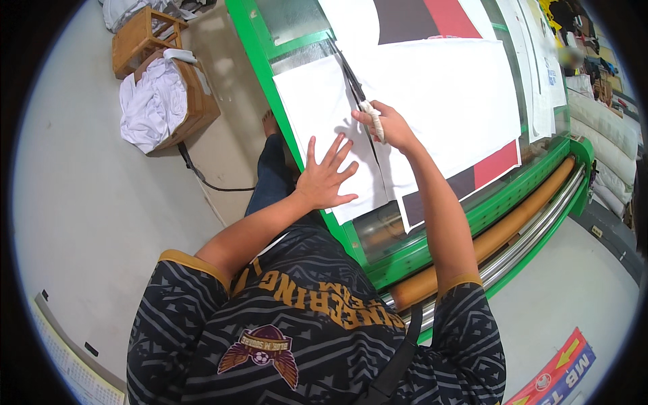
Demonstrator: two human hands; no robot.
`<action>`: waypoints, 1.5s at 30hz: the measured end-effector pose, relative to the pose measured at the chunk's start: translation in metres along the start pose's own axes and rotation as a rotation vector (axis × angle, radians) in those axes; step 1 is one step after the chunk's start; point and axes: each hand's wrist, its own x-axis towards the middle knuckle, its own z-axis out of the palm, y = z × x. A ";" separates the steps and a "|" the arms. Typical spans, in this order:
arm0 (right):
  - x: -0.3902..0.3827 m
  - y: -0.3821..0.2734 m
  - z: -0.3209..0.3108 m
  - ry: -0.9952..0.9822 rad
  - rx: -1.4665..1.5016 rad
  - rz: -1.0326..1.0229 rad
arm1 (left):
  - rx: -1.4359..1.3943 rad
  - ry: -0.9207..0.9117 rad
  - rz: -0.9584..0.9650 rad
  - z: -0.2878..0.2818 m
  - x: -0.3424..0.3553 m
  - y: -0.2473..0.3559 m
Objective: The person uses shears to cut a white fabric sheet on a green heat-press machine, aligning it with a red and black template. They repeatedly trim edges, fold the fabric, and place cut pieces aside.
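Note:
White fabric [445,101] lies across the top of a green-framed machine. A long slit runs through it from its near edge up to the scissors [350,79]. My right hand [391,127] is closed round the scissors' handles, which are wrapped in pale material. The long dark blades point away from me, over the fabric toward its far left edge. Left of the slit, my left hand [326,177] lies with fingers spread on the narrower piece of fabric [307,101]. How far the blades stand apart is hard to make out.
Printed sheets with black and red areas [493,165] lie under the fabric. The green frame [260,64] carries a brown roller [486,236] and metal bars at right. A box of white cloth [154,101] and a wooden stool [138,40] stand left. Fabric rolls [604,142] lie far right.

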 end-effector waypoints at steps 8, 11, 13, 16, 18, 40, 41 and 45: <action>-0.017 0.006 -0.002 0.082 -0.057 0.000 | 0.030 -0.024 0.005 0.002 -0.001 -0.004; -0.066 0.035 0.023 0.172 0.016 -0.022 | 0.085 0.052 -0.058 -0.011 0.002 -0.021; -0.115 0.053 0.043 0.257 0.052 -0.061 | 0.109 0.129 -0.068 -0.034 0.010 -0.050; -0.176 0.069 0.070 0.290 0.042 -0.004 | 0.158 0.141 -0.124 -0.059 0.010 -0.099; -0.200 0.082 0.095 0.343 -0.011 0.088 | 0.177 0.100 -0.159 -0.074 0.013 -0.120; -0.294 0.010 0.109 0.393 0.620 -0.022 | -0.252 -0.080 -0.474 -0.169 0.001 -0.204; -0.312 -0.009 0.090 0.288 0.664 -0.261 | -0.223 -0.088 -0.504 -0.176 -0.025 -0.212; -0.365 -0.055 0.035 -0.219 0.732 -1.242 | -0.108 -0.103 -0.592 -0.180 -0.079 -0.231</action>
